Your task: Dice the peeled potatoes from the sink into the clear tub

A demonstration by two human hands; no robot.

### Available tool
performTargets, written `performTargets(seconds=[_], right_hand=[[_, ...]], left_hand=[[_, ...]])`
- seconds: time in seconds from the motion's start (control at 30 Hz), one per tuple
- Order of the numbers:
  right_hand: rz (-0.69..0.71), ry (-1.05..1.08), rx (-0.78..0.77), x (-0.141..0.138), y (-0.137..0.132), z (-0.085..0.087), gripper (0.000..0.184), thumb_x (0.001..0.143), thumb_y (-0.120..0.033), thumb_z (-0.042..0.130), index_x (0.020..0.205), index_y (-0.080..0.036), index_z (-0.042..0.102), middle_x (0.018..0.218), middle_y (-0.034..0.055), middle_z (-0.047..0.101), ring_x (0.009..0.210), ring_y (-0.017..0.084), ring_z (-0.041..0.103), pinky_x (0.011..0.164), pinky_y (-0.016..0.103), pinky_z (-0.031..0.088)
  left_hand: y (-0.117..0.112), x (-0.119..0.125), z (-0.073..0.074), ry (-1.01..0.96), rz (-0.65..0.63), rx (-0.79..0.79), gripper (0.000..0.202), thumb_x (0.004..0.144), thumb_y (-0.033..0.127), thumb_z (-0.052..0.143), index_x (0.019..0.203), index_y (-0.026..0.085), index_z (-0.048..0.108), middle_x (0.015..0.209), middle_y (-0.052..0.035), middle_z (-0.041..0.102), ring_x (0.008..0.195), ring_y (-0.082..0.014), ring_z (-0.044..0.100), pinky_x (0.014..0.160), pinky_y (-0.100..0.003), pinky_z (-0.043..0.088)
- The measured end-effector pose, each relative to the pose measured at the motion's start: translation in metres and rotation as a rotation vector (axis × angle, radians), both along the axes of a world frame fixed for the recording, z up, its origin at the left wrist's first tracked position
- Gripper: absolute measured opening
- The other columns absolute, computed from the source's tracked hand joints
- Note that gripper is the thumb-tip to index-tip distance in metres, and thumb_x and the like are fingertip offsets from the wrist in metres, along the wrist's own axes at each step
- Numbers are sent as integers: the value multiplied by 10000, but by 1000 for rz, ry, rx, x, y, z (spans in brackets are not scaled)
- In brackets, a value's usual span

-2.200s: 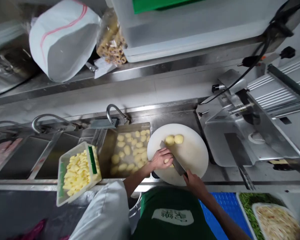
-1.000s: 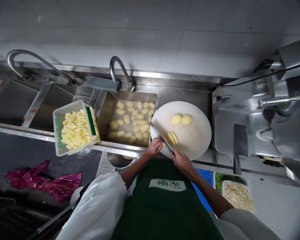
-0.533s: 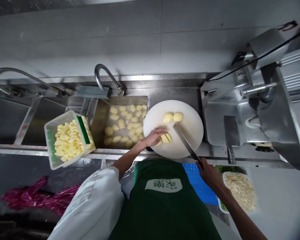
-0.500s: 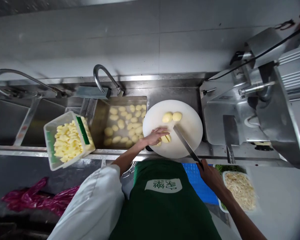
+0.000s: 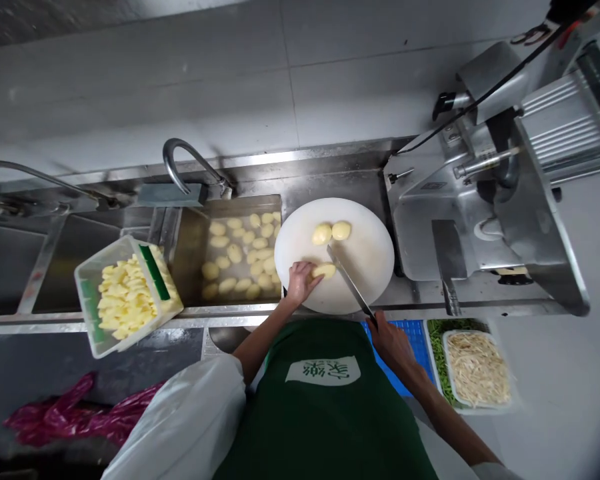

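Observation:
On the round white cutting board (image 5: 365,280), my left hand (image 5: 301,283) has its fingers closed on a peeled potato (image 5: 324,270) near the board's left front. My right hand (image 5: 391,341) grips the black handle of a kitchen knife (image 5: 349,283). Its blade slants over the board, with the edge close to the right end of the held potato; whether it touches cannot be made out. Two peeled potatoes, one on the left (image 5: 322,233) and one on the right (image 5: 341,231), lie side by side farther back on the board.
Left of the board is a sink (image 5: 190,247) of water with many peeled potatoes. A plastic tub (image 5: 87,280) of cut potato rests at the counter edge. A cleaver (image 5: 447,257) lies by the metal slicing machine (image 5: 535,220) on the right. Below stands a tub of pale shreds (image 5: 477,367).
My left hand, flat over cut potato pieces before, is now curled around the potato. The knife has come closer to that hand. The whole view has shifted slightly.

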State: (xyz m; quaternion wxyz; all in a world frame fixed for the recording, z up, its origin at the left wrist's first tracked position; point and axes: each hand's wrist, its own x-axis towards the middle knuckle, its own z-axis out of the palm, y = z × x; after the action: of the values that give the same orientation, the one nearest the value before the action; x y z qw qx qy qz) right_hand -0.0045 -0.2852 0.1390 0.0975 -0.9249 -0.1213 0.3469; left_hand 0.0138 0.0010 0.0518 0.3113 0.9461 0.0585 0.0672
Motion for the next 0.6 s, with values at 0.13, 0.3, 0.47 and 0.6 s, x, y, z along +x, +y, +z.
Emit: performTargets(seconds=[0.13, 0.3, 0.47, 0.6], right_hand=[[-13, 64, 13, -3, 7, 0, 228, 1052, -369, 301, 1077, -200, 452, 788, 55, 684, 701, 211, 666, 560, 276, 224], [46, 41, 17, -2, 12, 0, 177, 1047, -318, 328, 1046, -191, 452, 764, 56, 670, 675, 200, 649, 548, 281, 195], [38, 45, 1, 1, 21, 2, 174, 1048, -309, 331, 1067, -183, 449, 796, 65, 688, 700, 204, 657, 563, 283, 201], [40, 33, -25, 4, 29, 4, 177, 1049, -304, 346, 1104, -171, 449, 862, 92, 702, 755, 208, 672, 577, 282, 214]], left_hand=[[7, -12, -2, -1, 57, -42, 91, 890, 278, 698, 962, 224, 713, 1033, -45, 703, 1075, -242, 524, 953, -434, 375], [5, -13, -7, 35, 68, -53, 87, 885, 242, 697, 970, 236, 715, 1035, -45, 716, 1092, -252, 520, 952, -448, 358], [6, -12, -9, 28, 37, -72, 125, 895, 295, 691, 997, 224, 710, 1042, -47, 716, 1064, -236, 540, 960, -423, 345], [9, -11, -11, 7, 17, -88, 111, 893, 298, 697, 975, 225, 710, 1023, -33, 718, 1025, -216, 561, 959, -406, 341]])
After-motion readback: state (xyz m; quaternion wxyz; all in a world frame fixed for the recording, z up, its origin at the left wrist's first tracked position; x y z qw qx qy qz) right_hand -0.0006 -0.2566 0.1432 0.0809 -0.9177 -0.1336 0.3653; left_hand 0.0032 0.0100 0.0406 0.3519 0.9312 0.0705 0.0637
